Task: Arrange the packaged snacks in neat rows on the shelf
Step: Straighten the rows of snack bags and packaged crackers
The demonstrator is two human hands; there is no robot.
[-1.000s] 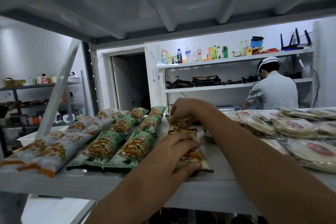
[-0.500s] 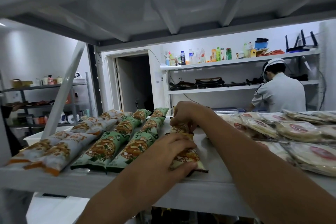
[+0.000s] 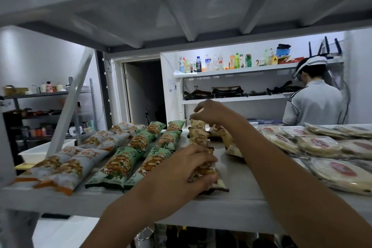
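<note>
On the white shelf [image 3: 231, 205] lie rows of long snack packets: white-and-orange ones [image 3: 66, 165] at the left, then two rows of green ones [image 3: 120, 165]. Right of those runs a row of brown-edged packets [image 3: 198, 136]. My left hand [image 3: 181, 169] grips the nearest brown-edged packet [image 3: 209, 173] at the shelf's front. My right hand [image 3: 213, 111] reaches to the far end and pinches the top of a far brown-edged packet [image 3: 196, 124], which stands tilted up. Another brown-edged packet [image 3: 229, 143] lies askew just under my right forearm.
Flat round packaged cakes [image 3: 320, 145] are stacked on the shelf's right side. The upper shelf's underside [image 3: 181, 6] hangs close overhead, and a diagonal brace [image 3: 68, 106] stands at the left. A white bin [image 3: 40, 149] sits behind. A person in white [image 3: 314, 104] works at the back wall shelves.
My right hand has lifted off the shelf at the far end, tipping the far packet up. My left hand stays on the near packet.
</note>
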